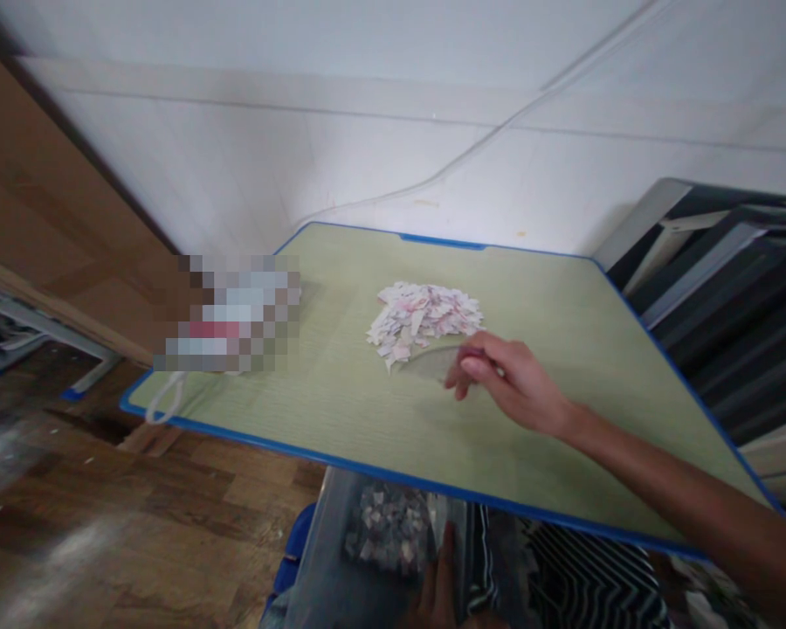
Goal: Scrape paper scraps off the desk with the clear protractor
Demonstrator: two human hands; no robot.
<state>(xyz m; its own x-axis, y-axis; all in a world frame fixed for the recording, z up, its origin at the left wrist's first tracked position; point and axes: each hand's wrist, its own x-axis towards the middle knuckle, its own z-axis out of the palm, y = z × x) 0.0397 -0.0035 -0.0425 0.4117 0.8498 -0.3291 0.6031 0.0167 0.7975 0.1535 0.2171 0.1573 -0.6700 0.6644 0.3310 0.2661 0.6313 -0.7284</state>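
Head view: pale green worktop [563, 341] with blue edging, far side near a white wall [189, 157]; a cable [445, 170] slants up the wall

Wood floor [189, 542] at lower left; cardboard [45, 192] stands beyond the left end, dark panels [727, 306] lean along the right edge

Paper scraps [425, 314] lie heaped mid-surface, well apart from every edge; green surface stretches right of the heap and toward the near edge, narrower on the left, up to a pixelated item [245, 319]; white loop [163, 404] hangs over the rim there

Right hand [514, 384]: grip clamped on a translucent sheet [425, 362], at the heap's near side; forearm crosses the near right corner

Left hand [437, 584]: below the near edge, at a clear tub [318, 559] holding more scraps [393, 524]; cannot tell its grip
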